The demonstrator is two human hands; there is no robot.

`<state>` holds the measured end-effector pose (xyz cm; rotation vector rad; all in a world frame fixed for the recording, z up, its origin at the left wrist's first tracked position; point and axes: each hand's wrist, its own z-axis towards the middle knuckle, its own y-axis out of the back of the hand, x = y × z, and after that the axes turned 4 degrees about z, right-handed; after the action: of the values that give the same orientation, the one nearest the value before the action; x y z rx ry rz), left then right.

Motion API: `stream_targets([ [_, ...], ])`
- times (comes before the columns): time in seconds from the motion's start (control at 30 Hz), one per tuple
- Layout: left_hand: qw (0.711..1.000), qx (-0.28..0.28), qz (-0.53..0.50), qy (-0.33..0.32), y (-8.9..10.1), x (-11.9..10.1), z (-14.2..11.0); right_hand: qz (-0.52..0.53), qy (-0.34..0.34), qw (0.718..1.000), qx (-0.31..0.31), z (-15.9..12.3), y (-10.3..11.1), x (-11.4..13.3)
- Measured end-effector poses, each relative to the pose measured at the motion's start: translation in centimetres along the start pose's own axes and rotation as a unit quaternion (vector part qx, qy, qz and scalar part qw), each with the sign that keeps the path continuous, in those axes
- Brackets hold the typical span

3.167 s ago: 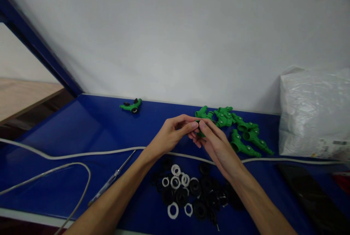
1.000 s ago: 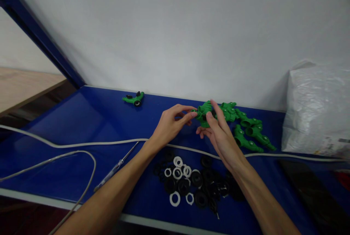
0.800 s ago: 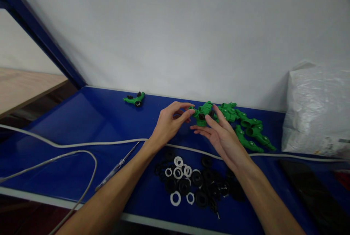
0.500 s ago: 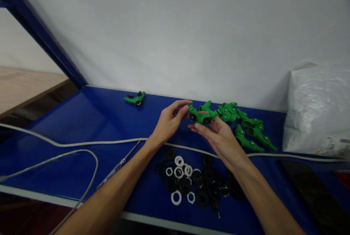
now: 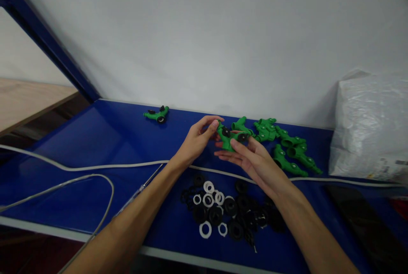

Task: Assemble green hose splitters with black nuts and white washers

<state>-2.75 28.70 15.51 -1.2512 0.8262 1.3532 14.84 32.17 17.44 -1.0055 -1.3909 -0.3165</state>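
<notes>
The green fitting [image 5: 227, 144] has rolled, bringing its black knobs [image 5: 226, 132] uppermost and exposed; the left hand's [image 5: 198, 136] fingers pinch one end, the right hand's [image 5: 255, 157] its body.

Head view, facing forward, down at hands [image 5: 257, 157].

A blue bench [image 5: 127, 142] is carrying parts.
Black and white rings [image 5: 208, 200] are lying heaped toward the front, green fittings [image 5: 299, 155] are clustering farther back, a pale cable [image 5: 121, 166] is crossing, a screwdriver [image 5: 140, 188] (partly hidden) is lying aslant, and a wrapped package [image 5: 366, 129] is resting at right.
</notes>
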Motion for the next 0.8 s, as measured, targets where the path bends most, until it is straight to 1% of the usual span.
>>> stream_targets([
  [0.07, 0.998, -0.015, -0.056, 0.028, 0.1, 0.4, 0.3, 0.008, -0.015, 1.000, 0.019, 0.0, 0.1, 0.2],
  [0.1, 0.996, -0.020, -0.081, 0.040, 0.1, 0.5, 0.4, 0.009, -0.009, 1.000, 0.011, 0.0, 0.2, 0.3],
  [0.17, 0.991, -0.031, -0.117, 0.063, 0.2, 0.8, 0.7, -0.018, 0.041, 0.998, -0.037, 0.1, 0.6, 0.5],
  [0.23, 0.987, -0.044, -0.129, 0.082, 0.2, 0.9, 0.8, -0.087, 0.115, 0.986, -0.080, 0.2, 1.0, 0.7],
  [0.27, 0.987, -0.043, -0.125, 0.091, 0.2, 0.8, 0.8, -0.128, 0.140, 0.979, -0.081, 0.2, 1.1, 0.7],
  [0.3, 0.987, -0.038, -0.117, 0.099, 0.1, 0.8, 0.7, -0.164, 0.150, 0.973, -0.067, 0.2, 1.2, 0.8],
  [0.33, 0.988, -0.028, -0.106, 0.105, 0.1, 0.7, 0.6, -0.186, 0.145, 0.971, -0.043, 0.2, 1.3, 0.8],
  [0.4, 0.990, -0.008, -0.085, 0.115, -0.1, 0.6, 0.5, -0.182, 0.099, 0.978, 0.001, 0.2, 1.3, 0.7],
  [0.5, 0.992, 0.009, -0.056, 0.117, -0.3, 0.4, 0.2, -0.110, 0.009, 0.993, 0.037, 0.0, 1.1, 0.4],
  [0.57, 0.994, 0.030, -0.016, 0.103, -0.5, 0.4, 0.0, -0.058, -0.023, 0.996, 0.065, -0.1, 1.0, 0.3],
  [0.63, 0.995, 0.050, 0.046, 0.071, -0.6, 0.4, -0.2, -0.024, -0.040, 0.995, 0.094, -0.3, 0.9, 0.2],
  [0.7, 0.990, 0.050, 0.133, 0.019, -0.7, 0.4, -0.3, -0.007, -0.050, 0.993, 0.104, -0.3, 0.8, 0.1],
  [0.73, 0.982, 0.038, 0.182, -0.008, -0.7, 0.3, -0.3, -0.002, -0.050, 0.994, 0.100, -0.3, 0.8, 0.1],
  [0.8, 0.960, -0.001, 0.275, -0.052, -0.6, -0.2, -0.4, 0.011, -0.039, 0.996, 0.079, 0.0, 0.9, 0.1],
])
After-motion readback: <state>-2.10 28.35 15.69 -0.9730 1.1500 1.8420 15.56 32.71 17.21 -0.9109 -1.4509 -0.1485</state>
